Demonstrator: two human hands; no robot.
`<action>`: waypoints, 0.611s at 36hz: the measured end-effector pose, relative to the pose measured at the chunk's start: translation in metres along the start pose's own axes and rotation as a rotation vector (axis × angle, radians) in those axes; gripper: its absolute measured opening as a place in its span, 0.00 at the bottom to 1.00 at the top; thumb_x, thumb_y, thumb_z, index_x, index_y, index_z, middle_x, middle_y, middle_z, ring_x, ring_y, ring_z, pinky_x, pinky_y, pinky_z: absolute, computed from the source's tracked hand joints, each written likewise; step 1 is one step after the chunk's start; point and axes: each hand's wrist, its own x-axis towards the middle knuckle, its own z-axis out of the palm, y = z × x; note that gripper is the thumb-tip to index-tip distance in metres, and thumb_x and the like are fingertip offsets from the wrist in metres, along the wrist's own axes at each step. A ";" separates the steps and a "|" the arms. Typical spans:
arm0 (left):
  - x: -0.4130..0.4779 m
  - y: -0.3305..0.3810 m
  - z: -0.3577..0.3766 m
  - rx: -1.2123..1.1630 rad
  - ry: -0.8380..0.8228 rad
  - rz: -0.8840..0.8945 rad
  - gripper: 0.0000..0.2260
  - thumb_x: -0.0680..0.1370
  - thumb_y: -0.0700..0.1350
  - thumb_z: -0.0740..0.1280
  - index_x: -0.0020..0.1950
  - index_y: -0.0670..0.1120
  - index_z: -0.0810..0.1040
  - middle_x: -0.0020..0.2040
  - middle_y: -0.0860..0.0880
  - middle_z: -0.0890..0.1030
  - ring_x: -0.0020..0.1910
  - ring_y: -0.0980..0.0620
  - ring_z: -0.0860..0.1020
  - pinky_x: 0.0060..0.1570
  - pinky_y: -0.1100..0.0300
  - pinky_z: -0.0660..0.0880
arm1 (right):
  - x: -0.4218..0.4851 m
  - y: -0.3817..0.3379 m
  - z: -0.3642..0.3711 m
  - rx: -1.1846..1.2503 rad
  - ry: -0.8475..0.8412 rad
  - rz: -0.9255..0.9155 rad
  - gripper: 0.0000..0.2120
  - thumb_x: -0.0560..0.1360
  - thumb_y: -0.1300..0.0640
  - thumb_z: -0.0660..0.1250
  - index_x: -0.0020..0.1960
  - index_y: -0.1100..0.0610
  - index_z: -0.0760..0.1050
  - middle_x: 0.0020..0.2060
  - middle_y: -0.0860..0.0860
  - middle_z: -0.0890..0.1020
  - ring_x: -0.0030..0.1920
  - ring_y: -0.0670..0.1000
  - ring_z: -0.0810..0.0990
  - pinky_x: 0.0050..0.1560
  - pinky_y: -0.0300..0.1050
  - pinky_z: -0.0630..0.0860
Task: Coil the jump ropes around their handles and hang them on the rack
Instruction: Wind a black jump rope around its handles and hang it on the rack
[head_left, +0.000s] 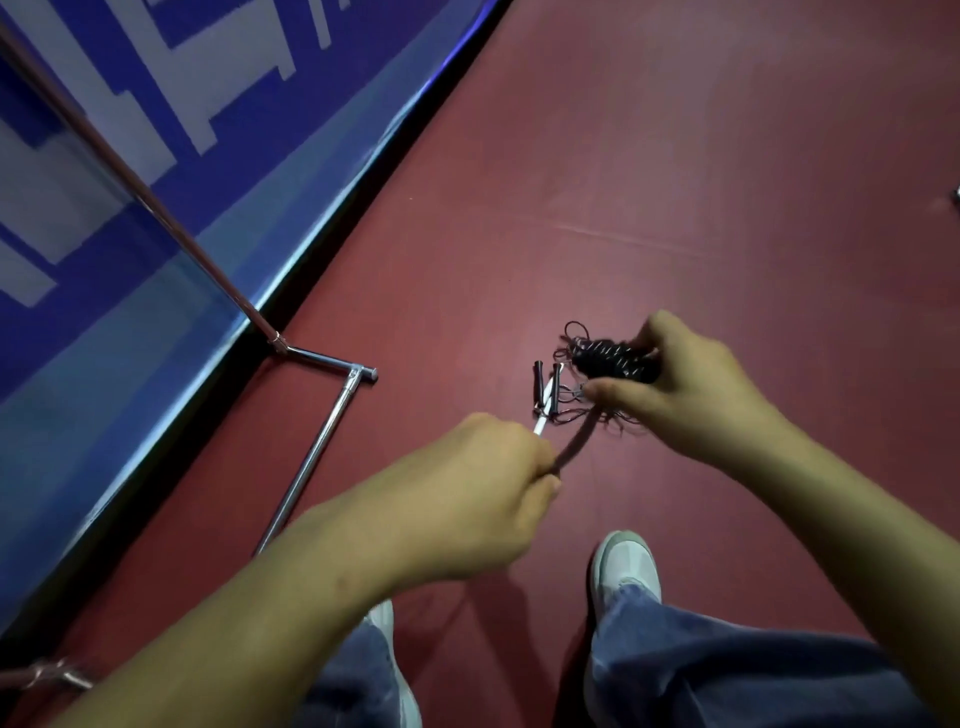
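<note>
**A person holds a part-coiled jump rope (615, 361) over a red floor (675, 156), beside a chrome rack (322, 441).**

The right hand (691, 395) grips the rope's black handles, fingers and thumb curled round the bundle of dark coils. The left hand (483, 478) is closed in a fist on the blurred free strand (574, 441), which runs taut up to the bundle. On the floor below lies a second rope (545, 387), its two black handles side by side, a loose tangle of thin cord just beside them. The rack's base bars and slanted pole stand at left against a blue-and-white banner (156, 156). White shoes (626, 564) show below.
</note>
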 end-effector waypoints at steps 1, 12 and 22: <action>-0.001 0.005 0.001 0.036 0.023 0.038 0.16 0.83 0.51 0.61 0.37 0.47 0.69 0.32 0.50 0.71 0.32 0.47 0.71 0.34 0.55 0.66 | -0.002 -0.001 0.006 -0.051 -0.030 -0.039 0.25 0.70 0.42 0.78 0.50 0.54 0.67 0.38 0.44 0.78 0.38 0.49 0.76 0.33 0.43 0.69; 0.000 -0.024 -0.041 -0.098 0.525 0.269 0.07 0.76 0.49 0.70 0.45 0.48 0.86 0.31 0.51 0.82 0.31 0.51 0.79 0.32 0.54 0.74 | -0.028 -0.027 0.022 -0.137 -0.249 -0.301 0.32 0.81 0.34 0.42 0.35 0.56 0.69 0.31 0.55 0.76 0.34 0.57 0.73 0.39 0.55 0.72; 0.010 -0.054 -0.044 -0.397 0.456 0.010 0.06 0.69 0.49 0.80 0.39 0.48 0.87 0.34 0.44 0.84 0.37 0.42 0.80 0.40 0.48 0.76 | -0.047 -0.049 0.013 0.152 -0.446 -0.553 0.16 0.72 0.45 0.57 0.33 0.55 0.69 0.26 0.56 0.72 0.27 0.56 0.70 0.31 0.59 0.69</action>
